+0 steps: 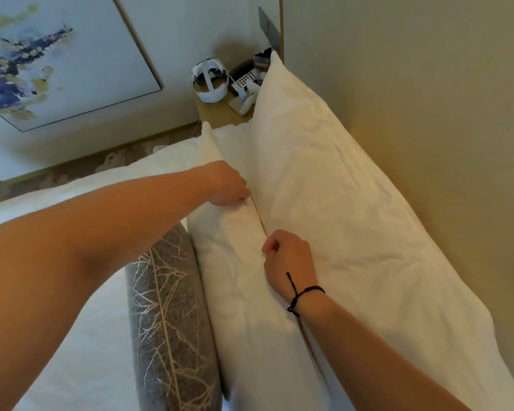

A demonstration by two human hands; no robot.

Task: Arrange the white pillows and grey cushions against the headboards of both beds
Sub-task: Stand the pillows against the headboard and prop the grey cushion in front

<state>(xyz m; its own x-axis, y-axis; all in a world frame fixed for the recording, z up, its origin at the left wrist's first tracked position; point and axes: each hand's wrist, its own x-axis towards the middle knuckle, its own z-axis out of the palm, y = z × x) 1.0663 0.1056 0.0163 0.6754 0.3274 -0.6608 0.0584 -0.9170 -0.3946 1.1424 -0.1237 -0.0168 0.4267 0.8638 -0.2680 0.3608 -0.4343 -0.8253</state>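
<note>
Two hands pinch the top edge of the front white fabric pillow: left hand farther along, right hand nearer. Behind the grip, a second white pillow leans on the beige headboard; in front stands a grey branch-patterned cushion.

You see matt, creased white cloth on both pillows. In front of them, the grey cushion looks coarse-woven with pale stitched branches. Beyond the pillows, the nightstand is possibly matt wood.
</note>
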